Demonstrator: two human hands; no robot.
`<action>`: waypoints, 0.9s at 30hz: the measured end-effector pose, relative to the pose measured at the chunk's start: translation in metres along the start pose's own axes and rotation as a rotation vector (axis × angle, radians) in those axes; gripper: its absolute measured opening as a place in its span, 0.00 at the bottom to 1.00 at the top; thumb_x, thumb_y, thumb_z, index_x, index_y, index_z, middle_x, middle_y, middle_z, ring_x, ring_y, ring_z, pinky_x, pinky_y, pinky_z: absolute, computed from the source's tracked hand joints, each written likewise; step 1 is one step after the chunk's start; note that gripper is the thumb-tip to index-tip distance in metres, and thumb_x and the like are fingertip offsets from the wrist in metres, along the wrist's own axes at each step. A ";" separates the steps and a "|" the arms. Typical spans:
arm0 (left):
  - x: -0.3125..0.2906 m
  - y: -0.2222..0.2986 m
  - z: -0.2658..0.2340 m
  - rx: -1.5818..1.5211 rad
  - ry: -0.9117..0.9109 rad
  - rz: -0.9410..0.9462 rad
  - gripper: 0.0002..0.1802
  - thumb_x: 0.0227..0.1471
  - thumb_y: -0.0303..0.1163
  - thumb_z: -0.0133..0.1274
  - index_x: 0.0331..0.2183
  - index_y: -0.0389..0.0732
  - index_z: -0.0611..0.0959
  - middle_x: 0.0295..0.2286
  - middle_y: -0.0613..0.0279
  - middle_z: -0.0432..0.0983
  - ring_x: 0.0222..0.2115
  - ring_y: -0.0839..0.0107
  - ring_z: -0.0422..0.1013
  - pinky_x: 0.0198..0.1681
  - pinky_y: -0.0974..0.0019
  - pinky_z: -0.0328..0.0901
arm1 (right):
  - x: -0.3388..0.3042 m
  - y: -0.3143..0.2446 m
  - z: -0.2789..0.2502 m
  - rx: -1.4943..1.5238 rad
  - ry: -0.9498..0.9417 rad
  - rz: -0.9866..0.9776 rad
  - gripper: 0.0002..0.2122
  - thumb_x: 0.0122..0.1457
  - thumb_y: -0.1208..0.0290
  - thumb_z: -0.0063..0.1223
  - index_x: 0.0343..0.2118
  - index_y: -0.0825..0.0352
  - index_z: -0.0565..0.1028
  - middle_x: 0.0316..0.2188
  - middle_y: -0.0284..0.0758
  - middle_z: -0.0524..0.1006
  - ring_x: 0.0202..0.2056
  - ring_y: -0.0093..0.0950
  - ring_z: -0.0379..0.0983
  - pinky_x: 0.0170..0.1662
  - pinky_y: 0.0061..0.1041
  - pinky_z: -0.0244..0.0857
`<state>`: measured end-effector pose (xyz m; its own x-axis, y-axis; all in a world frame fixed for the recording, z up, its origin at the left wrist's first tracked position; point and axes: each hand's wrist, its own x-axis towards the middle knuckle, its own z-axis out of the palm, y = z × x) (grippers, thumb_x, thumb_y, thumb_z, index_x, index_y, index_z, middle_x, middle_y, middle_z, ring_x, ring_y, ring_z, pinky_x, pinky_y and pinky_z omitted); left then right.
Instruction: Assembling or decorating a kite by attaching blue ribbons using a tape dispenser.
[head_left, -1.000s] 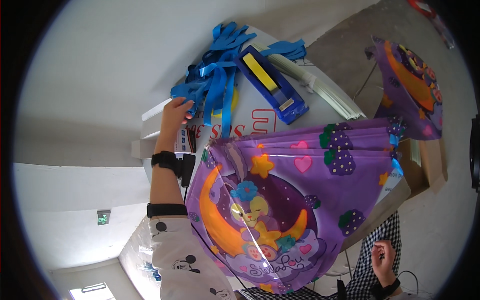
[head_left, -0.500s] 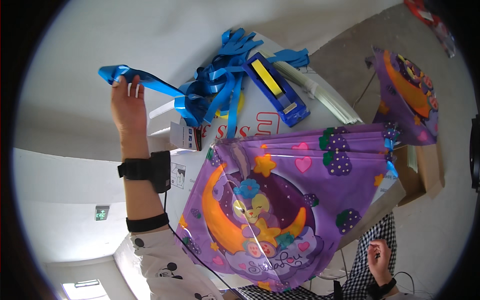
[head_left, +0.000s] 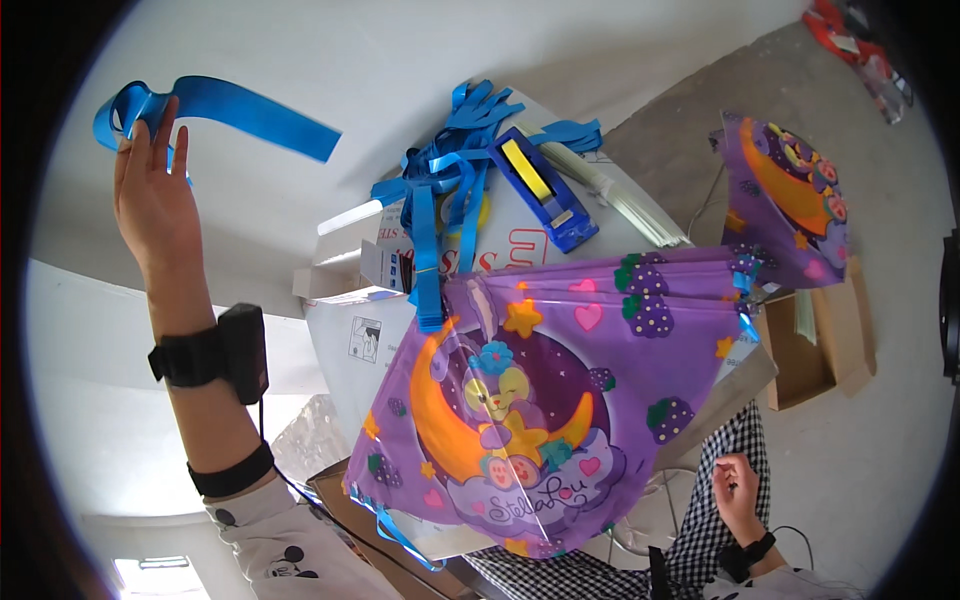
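Note:
My left hand (head_left: 158, 205) is raised at the far left, its fingers closed on a blue ribbon strip (head_left: 262, 118) that loops over them, with one end hanging free to the right. In the middle lies a purple kite-like plastic sheet (head_left: 640, 400) printed with an orange moon and a cartoon animal; folded layers run along its far edge. More blue ribbons (head_left: 468, 150) are heaped beyond it, and several strips hang down onto its far left corner. Low at the right, my right hand (head_left: 738, 495) is curled above checkered cloth (head_left: 735, 440); something small and dark shows by its fingers.
A blue tape dispenser (head_left: 545, 190) with yellow tape rests beside the ribbon heap. White rods (head_left: 635, 210) lie to its right. A small carton (head_left: 345, 280) stands at the left. A second purple printed sheet (head_left: 790, 210) and an open cardboard box (head_left: 805, 365) are at the right.
My left hand has moved left and up, drawing its blue ribbon away from the heap so its end now hangs free. Ribbon strips now lie over the sheet's far left corner. The right hand stays curled.

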<state>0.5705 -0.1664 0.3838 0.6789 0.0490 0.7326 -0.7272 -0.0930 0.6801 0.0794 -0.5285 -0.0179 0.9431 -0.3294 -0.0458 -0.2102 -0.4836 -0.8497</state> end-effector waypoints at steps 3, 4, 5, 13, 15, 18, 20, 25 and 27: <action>-0.034 0.033 -0.012 0.124 -0.067 -0.088 0.15 0.62 0.40 0.43 0.45 0.43 0.78 0.45 0.56 0.75 0.51 0.61 0.69 0.59 0.58 0.53 | 0.000 0.001 -0.002 0.063 0.023 0.041 0.05 0.56 0.79 0.54 0.35 0.68 0.71 0.24 0.33 0.74 0.20 0.19 0.70 0.23 0.16 0.63; -0.053 0.065 -0.021 0.138 -0.042 -0.140 0.14 0.62 0.38 0.44 0.42 0.42 0.78 0.40 0.59 0.75 0.45 0.67 0.69 0.55 0.63 0.54 | 0.001 -0.002 -0.001 0.084 0.012 0.024 0.05 0.56 0.79 0.54 0.35 0.68 0.71 0.24 0.33 0.74 0.20 0.19 0.70 0.23 0.16 0.63; -0.079 0.094 -0.027 0.143 -0.017 -0.194 0.12 0.61 0.37 0.46 0.39 0.41 0.79 0.36 0.62 0.75 0.39 0.72 0.70 0.50 0.67 0.56 | 0.001 -0.002 0.003 0.124 0.001 0.016 0.05 0.56 0.79 0.53 0.35 0.68 0.71 0.24 0.33 0.74 0.20 0.19 0.70 0.23 0.16 0.63; -0.318 0.260 -0.010 0.696 -0.114 -0.496 0.08 0.48 0.23 0.46 0.32 0.32 0.77 0.27 0.58 0.75 0.26 0.71 0.70 0.29 0.70 0.65 | -0.003 0.009 -0.010 0.293 -0.022 0.092 0.06 0.60 0.75 0.52 0.38 0.68 0.69 0.24 0.34 0.75 0.22 0.17 0.72 0.24 0.16 0.63; -0.375 0.289 0.008 0.190 -0.011 -1.002 0.10 0.54 0.22 0.49 0.39 0.32 0.79 0.32 0.62 0.75 0.29 0.76 0.69 0.33 0.78 0.62 | -0.009 -0.008 -0.016 0.343 -0.022 0.057 0.07 0.60 0.72 0.52 0.39 0.67 0.70 0.25 0.34 0.76 0.24 0.18 0.73 0.27 0.18 0.66; -0.449 0.300 0.027 0.127 0.048 -1.224 0.07 0.50 0.21 0.50 0.34 0.32 0.79 0.26 0.63 0.74 0.22 0.78 0.68 0.21 0.74 0.61 | -0.030 -0.073 -0.036 0.365 -0.397 0.048 0.11 0.62 0.64 0.52 0.40 0.67 0.73 0.30 0.32 0.78 0.29 0.20 0.75 0.33 0.19 0.68; -0.475 0.301 0.038 0.120 -0.072 -1.103 0.07 0.51 0.20 0.53 0.35 0.32 0.79 0.24 0.67 0.74 0.20 0.80 0.66 0.20 0.73 0.62 | -0.060 -0.102 -0.044 0.591 -0.689 0.047 0.13 0.62 0.61 0.51 0.40 0.67 0.75 0.32 0.32 0.78 0.31 0.20 0.74 0.34 0.19 0.67; -0.506 0.327 0.086 0.558 -0.446 -0.792 0.10 0.48 0.28 0.58 0.36 0.38 0.80 0.18 0.65 0.75 0.17 0.76 0.70 0.22 0.70 0.64 | -0.117 -0.141 -0.069 0.977 -1.031 0.107 0.18 0.63 0.55 0.49 0.42 0.68 0.73 0.41 0.31 0.75 0.43 0.19 0.70 0.45 0.23 0.64; -0.516 0.342 0.102 0.637 -0.539 -0.697 0.11 0.45 0.29 0.59 0.35 0.40 0.80 0.20 0.62 0.76 0.18 0.71 0.73 0.22 0.68 0.65 | -0.134 -0.147 -0.072 1.087 -1.000 0.259 0.16 0.62 0.58 0.50 0.42 0.67 0.73 0.40 0.31 0.75 0.43 0.20 0.70 0.47 0.23 0.63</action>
<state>-0.0186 -0.3252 0.2356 0.9902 -0.1378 -0.0236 -0.0838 -0.7202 0.6887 -0.0349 -0.4715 0.1507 0.7871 0.5830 -0.2015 -0.5290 0.4699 -0.7067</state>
